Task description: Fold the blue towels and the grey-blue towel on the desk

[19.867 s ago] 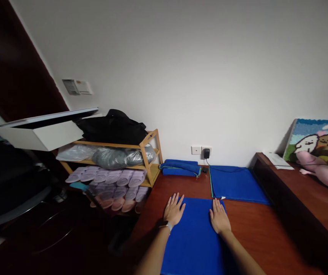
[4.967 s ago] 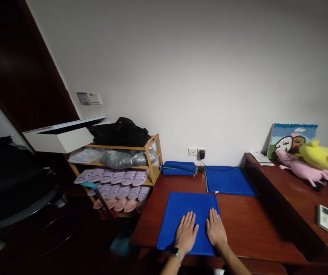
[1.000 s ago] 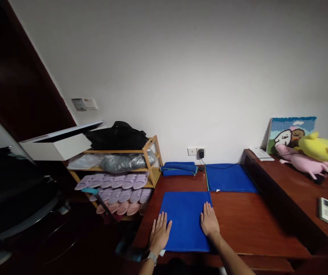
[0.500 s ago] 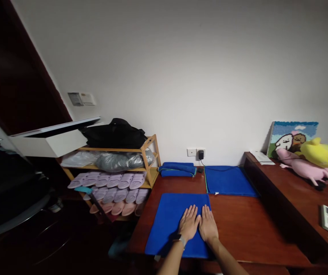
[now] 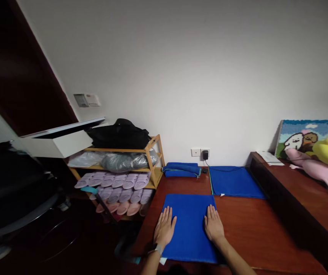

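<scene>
A blue cloth [image 5: 191, 225] lies flat on the brown wooden table [image 5: 246, 229], near its front edge. My left hand [image 5: 164, 228] rests palm down on the cloth's left edge, fingers extended, with a watch on the wrist. On the right edge of the same cloth my right hand [image 5: 214, 224] lies palm down, its fingers stretched out. Neither hand grips anything. Farther back by the wall are a folded blue cloth [image 5: 181, 170] and, to its right, another flat blue cloth [image 5: 235, 181] with green edging.
Left of the table stands a wooden rack [image 5: 152, 160] with slippers [image 5: 119, 180] and a black bag [image 5: 119, 134]. A raised ledge [image 5: 301, 179] at the right bears a pink plush toy [image 5: 315, 166]. A plugged-in adapter [image 5: 205, 154] hangs at the wall.
My hands have moved apart from the cloth's middle and right part to its opposite side edges. The cloth's left edge now lies farther right. The view has shifted slightly.
</scene>
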### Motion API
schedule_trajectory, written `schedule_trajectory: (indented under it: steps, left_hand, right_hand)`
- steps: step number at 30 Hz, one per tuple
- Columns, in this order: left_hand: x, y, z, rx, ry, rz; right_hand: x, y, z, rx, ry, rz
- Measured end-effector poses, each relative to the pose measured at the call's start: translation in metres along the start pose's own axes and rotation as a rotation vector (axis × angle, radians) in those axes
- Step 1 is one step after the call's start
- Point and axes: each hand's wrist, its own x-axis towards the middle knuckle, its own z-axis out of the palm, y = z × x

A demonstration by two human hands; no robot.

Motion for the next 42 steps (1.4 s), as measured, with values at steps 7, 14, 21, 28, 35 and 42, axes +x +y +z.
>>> schedule_trajectory:
  steps: [7,14,21,28,35,42]
  left_hand:
    - [0.000,-0.009,0.006,0.003,-0.009,0.008]
    - [0.033,0.060,-0.006,-0.105,0.021,0.083]
    - [0.083,0.171,0.017,-0.293,-0.110,0.300]
    - [0.092,0.059,0.008,-0.123,-0.149,0.115]
    - [0.089,-0.029,0.009,-0.024,-0.074,-0.027]
    - [0.087,-0.025,0.003,-0.016,0.079,0.030]
  right_hand:
    - [0.054,0.001,-0.011,0.034,0.012,0.008]
    - [0.058,0.007,0.006,0.010,0.030,-0.004]
    - [0.055,0.008,0.001,-0.070,-0.025,-0.080]
    - [0.056,0.003,-0.001,-0.018,-0.006,-0.008]
    - [0.056,0.000,-0.009,0.026,-0.016,0.017]
    - [0.056,-0.004,-0.014,0.006,-0.039,0.026]
